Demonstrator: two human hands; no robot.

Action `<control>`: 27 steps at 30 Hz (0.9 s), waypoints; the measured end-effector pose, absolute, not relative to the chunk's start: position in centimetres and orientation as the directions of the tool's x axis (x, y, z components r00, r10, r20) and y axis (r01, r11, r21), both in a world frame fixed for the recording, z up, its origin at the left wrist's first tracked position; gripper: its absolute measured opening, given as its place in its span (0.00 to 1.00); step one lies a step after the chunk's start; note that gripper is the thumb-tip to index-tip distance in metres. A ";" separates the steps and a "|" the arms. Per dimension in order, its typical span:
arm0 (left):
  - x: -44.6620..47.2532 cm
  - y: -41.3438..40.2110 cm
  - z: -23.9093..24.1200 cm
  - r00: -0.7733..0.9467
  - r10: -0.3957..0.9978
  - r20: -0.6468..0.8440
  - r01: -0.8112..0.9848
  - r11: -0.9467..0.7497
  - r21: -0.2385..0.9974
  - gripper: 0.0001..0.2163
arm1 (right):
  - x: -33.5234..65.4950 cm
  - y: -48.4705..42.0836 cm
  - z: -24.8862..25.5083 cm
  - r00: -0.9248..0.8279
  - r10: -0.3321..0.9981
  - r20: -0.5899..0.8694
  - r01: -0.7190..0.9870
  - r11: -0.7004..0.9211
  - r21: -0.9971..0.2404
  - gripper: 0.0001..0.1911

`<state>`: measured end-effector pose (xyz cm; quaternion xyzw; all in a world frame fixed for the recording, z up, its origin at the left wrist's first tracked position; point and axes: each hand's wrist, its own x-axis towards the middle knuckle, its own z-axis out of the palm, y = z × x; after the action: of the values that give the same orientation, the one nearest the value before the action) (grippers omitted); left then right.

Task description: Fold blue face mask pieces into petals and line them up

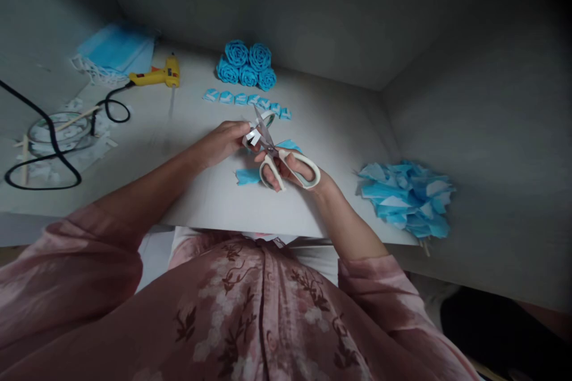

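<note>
White-handled scissors (298, 169) are in my right hand (289, 168), its fingers through the loops. The blades are spread and point up and left. My left hand (230, 138) is closed on a white strip (254, 136), which meets the blades. Just behind the blades shows part of a white tape roll (269, 116); whether my left fingers hold it too is hard to tell. Beneath my hands lies a blue cloth-like piece (247, 177), and another blue piece (289, 145) is partly hidden behind the scissors. Beyond them runs a row of small folded blue pieces (241, 99).
Several rolled blue flowers (248, 65) are stacked by the back wall. A yellow glue gun (156, 75) with a black cord stands left, near stacked blue masks (116, 47). Far left are a tape ring (58, 131) and white scraps. A crumpled blue bunch (406, 196) sits at the right edge.
</note>
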<state>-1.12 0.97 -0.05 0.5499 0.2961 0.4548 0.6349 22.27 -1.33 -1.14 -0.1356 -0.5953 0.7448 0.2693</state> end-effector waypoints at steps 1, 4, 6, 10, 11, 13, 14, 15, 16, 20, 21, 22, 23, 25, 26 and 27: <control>-1.2 0.9 0.0 0.419 0.899 0.123 -0.240 -0.021 0.970 0.19 | 22.2 -1.4 -1.1 -0.819 0.560 0.125 -0.250 -0.152 -0.956 0.39; -1.2 0.7 0.1 0.431 0.893 0.130 -0.231 -0.031 0.972 0.19 | 22.0 -1.4 -0.9 -0.831 0.542 0.129 -0.275 -0.197 -0.941 0.39; -1.2 0.6 0.3 0.433 0.890 0.142 -0.241 -0.037 0.970 0.19 | 21.8 -1.4 -0.8 -0.844 0.523 0.117 -0.281 -0.246 -0.928 0.39; -1.1 0.5 0.7 0.427 0.893 0.141 -0.250 -0.033 0.968 0.18 | 21.7 -1.4 -0.9 -0.853 0.514 0.092 -0.303 -0.343 -0.889 0.39; -1.1 0.5 0.8 0.427 0.894 0.137 -0.247 -0.030 0.969 0.18 | 21.8 -1.5 -0.9 -0.853 0.516 0.075 -0.298 -0.365 -0.882 0.39; -1.2 0.5 0.8 0.432 0.892 0.132 -0.239 -0.028 0.971 0.18 | 21.8 -1.6 -0.9 -0.853 0.522 0.025 -0.274 -0.406 -0.872 0.39; -1.3 0.5 0.7 0.433 0.892 0.130 -0.238 -0.026 0.971 0.17 | 21.8 -1.6 -0.9 -0.851 0.525 0.000 -0.261 -0.423 -0.868 0.38; -1.3 0.5 0.7 0.433 0.893 0.126 -0.236 -0.022 0.971 0.17 | 21.8 -1.6 -0.9 -0.848 0.530 -0.017 -0.255 -0.435 -0.863 0.38; -1.4 0.6 0.7 0.431 0.894 0.122 -0.235 -0.019 0.972 0.16 | 21.8 -1.6 -1.0 -0.844 0.536 -0.028 -0.254 -0.445 -0.859 0.38; -1.4 0.4 1.5 0.438 0.895 0.091 -0.238 0.018 0.971 0.12 | 21.8 -1.4 -1.1 -0.836 0.547 -0.043 -0.264 -0.470 -0.842 0.38; -1.4 0.3 1.9 0.446 0.891 0.082 -0.240 0.031 0.970 0.11 | 21.9 -1.4 -1.1 -0.833 0.551 -0.045 -0.269 -0.474 -0.838 0.37; -1.3 0.2 2.3 0.455 0.887 0.075 -0.238 0.041 0.970 0.12 | 21.9 -1.3 -1.1 -0.830 0.557 -0.042 -0.278 -0.477 -0.834 0.37; -1.2 0.1 2.7 0.462 0.884 0.071 -0.231 0.042 0.972 0.12 | 22.0 -1.3 -1.0 -0.826 0.562 -0.033 -0.292 -0.478 -0.829 0.36; -1.1 -0.1 3.1 0.457 0.885 0.092 -0.218 0.012 0.976 0.13 | 22.1 -1.2 -0.9 -0.823 0.568 -0.012 -0.317 -0.477 -0.819 0.35; -1.1 -0.1 3.1 0.445 0.888 0.115 -0.220 -0.016 0.975 0.12 | 22.1 -1.2 -0.9 -0.823 0.568 -0.006 -0.324 -0.477 -0.817 0.34; -1.1 -0.1 3.0 0.426 0.894 0.139 -0.225 -0.045 0.973 0.12 | 22.0 -1.2 -0.9 -0.824 0.567 -0.008 -0.321 -0.479 -0.817 0.34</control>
<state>-1.12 -0.06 3.00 0.5676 0.2946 0.4473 0.6253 22.02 -1.21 -0.88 -0.1403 -0.4383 0.8483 0.2618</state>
